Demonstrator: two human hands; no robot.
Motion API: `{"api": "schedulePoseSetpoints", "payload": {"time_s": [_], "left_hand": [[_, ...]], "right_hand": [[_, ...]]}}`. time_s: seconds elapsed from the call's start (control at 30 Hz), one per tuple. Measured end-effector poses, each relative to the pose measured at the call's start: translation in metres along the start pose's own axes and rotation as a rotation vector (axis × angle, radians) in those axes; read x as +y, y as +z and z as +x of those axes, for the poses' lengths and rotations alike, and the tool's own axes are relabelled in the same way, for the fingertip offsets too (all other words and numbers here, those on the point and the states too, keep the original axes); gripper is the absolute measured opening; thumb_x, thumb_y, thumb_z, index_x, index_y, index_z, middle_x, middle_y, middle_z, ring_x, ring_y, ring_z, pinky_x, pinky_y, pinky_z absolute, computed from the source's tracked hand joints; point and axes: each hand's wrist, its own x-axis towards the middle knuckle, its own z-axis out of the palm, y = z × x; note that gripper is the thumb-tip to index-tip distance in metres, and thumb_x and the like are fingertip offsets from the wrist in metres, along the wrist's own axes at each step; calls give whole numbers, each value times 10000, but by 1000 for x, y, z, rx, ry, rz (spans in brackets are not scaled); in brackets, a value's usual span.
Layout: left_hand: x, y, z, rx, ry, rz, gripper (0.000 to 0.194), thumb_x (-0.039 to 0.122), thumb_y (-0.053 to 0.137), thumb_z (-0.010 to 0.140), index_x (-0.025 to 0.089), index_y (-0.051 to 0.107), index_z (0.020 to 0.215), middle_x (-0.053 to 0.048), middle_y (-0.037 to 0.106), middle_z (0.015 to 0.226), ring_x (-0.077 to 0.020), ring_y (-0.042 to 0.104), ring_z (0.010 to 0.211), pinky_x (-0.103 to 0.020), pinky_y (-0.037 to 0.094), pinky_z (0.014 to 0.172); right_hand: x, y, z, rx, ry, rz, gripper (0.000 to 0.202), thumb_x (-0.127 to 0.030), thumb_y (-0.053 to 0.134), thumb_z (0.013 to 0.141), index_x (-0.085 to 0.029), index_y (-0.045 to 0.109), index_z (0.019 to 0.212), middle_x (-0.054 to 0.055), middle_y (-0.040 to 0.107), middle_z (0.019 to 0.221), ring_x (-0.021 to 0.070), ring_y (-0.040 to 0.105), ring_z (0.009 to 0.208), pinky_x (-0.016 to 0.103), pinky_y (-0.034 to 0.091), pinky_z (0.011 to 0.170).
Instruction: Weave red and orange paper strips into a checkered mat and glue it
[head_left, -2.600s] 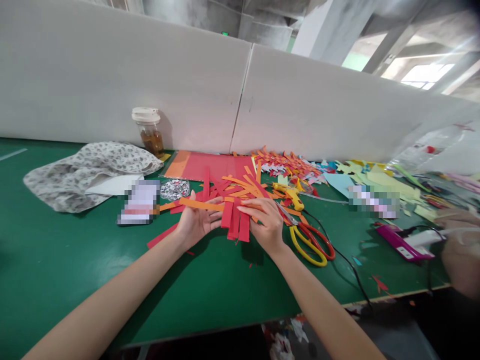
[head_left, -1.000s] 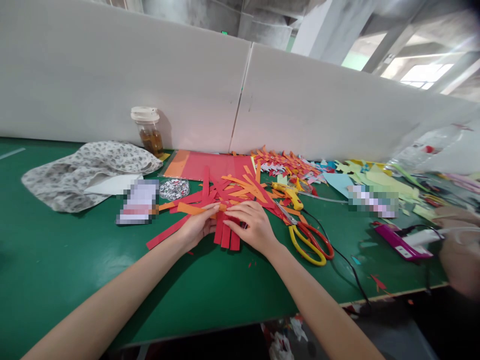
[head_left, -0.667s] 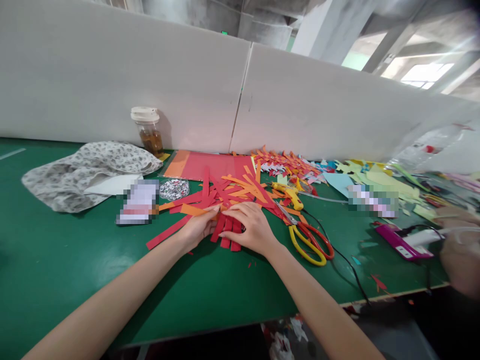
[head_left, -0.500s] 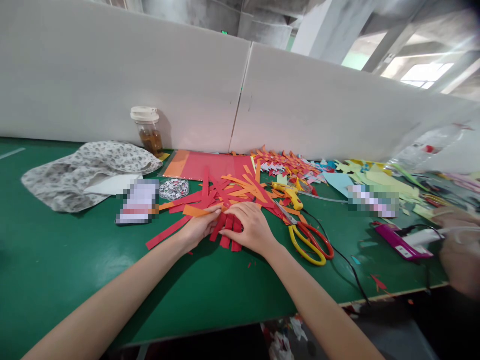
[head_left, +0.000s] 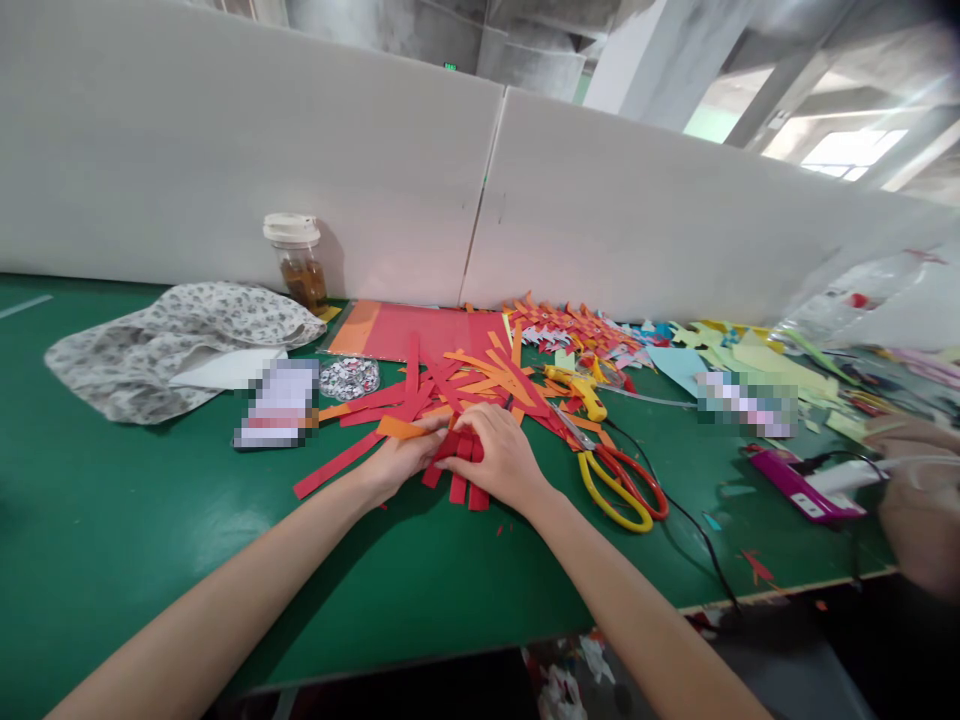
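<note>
Near the middle of the green table, my left hand (head_left: 401,462) grips one side of a piece made of red paper strips (head_left: 458,486); an orange strip (head_left: 400,428) sticks out leftward from this hand. My right hand (head_left: 501,452) pinches the same red piece between thumb and fingers, close beside the left. The lower ends of several red strips hang toward me. Behind both hands lies a loose heap of red and orange strips (head_left: 487,380). Part of the red piece is hidden under my fingers.
Scissors (head_left: 615,490) and a yellow glue gun (head_left: 581,391) lie right of my hands. A phone (head_left: 276,405), patterned cloth (head_left: 142,350) and lidded cup (head_left: 296,260) stand left. At the far right are a purple device (head_left: 802,484) and another person's blurred hand (head_left: 926,500).
The red piece has shifted and tilted slightly, its strip ends now a little lower and to the right. The orange strip has moved slightly right with my left hand.
</note>
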Motion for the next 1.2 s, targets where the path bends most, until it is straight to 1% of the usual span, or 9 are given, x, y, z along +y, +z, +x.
{"api": "schedulePoseSetpoints", "payload": {"time_s": [0.13, 0.3, 0.43, 0.57, 0.7, 0.83, 0.93, 1.1, 1.2], "left_hand": [[-1, -2, 0, 6, -26, 22, 215, 207, 658, 741, 185, 666, 955, -3, 630, 684, -162, 600, 764, -242, 434, 683], [-1, -3, 0, -24, -23, 34, 245, 225, 661, 743, 176, 660, 983, -46, 674, 889, -157, 602, 802, -249, 437, 745], [-4, -5, 3, 35, -60, 54, 287, 230, 661, 734, 186, 652, 1017, -38, 665, 844, -148, 595, 780, -239, 446, 708], [-6, -7, 7, 60, -84, 38, 317, 197, 647, 703, 192, 645, 1020, -33, 656, 809, -151, 600, 751, -273, 463, 725], [-3, -2, 4, 41, -78, 66, 322, 128, 614, 662, 193, 652, 975, -24, 653, 803, -153, 604, 786, -285, 469, 772], [-1, 3, -1, 5, -12, 149, 303, 184, 632, 680, 179, 640, 983, -37, 652, 903, -167, 601, 870, -301, 465, 820], [-3, 3, -2, 6, 16, 175, 309, 248, 644, 702, 171, 624, 1001, -30, 648, 849, -164, 604, 831, -296, 469, 793], [-4, 2, 0, 15, 66, 231, 305, 340, 671, 719, 193, 635, 984, 12, 614, 705, -127, 560, 675, -231, 437, 649], [-3, 4, -1, 43, 60, 241, 300, 394, 684, 714, 201, 648, 941, 13, 609, 681, -137, 555, 683, -225, 420, 631]], "right_hand": [[1, 1, 0, -6, 9, 8, 296, -446, 629, 783, -206, 510, 911, 67, 598, 939, 237, 546, 898, 386, 414, 803], [-1, -1, 1, -14, 1, 16, 241, -439, 564, 839, -208, 533, 901, 65, 601, 932, 227, 539, 884, 374, 406, 794], [-1, -3, 2, 4, 3, 35, 184, -378, 499, 895, -205, 560, 886, 57, 610, 911, 204, 544, 867, 351, 397, 800], [-1, -4, 2, 19, 15, 54, 211, -345, 439, 929, -200, 583, 875, 51, 614, 896, 188, 549, 854, 332, 395, 792], [0, -4, 2, 14, 31, 88, 261, -319, 375, 954, -198, 582, 849, 48, 613, 884, 183, 548, 838, 326, 402, 778], [0, -4, 3, 7, 45, 94, 301, -323, 347, 961, -197, 583, 824, 50, 611, 855, 182, 545, 815, 327, 413, 759], [-1, -4, 3, 5, 46, 106, 306, -334, 347, 960, -195, 587, 830, 55, 614, 858, 184, 548, 822, 330, 421, 760], [0, -3, 1, 37, 68, 176, 239, -351, 378, 948, -204, 566, 965, 71, 624, 925, 207, 561, 886, 351, 438, 796], [0, -3, 0, 71, 104, 196, 250, -366, 386, 942, -194, 547, 1025, 84, 618, 936, 217, 568, 895, 365, 452, 795]]}}
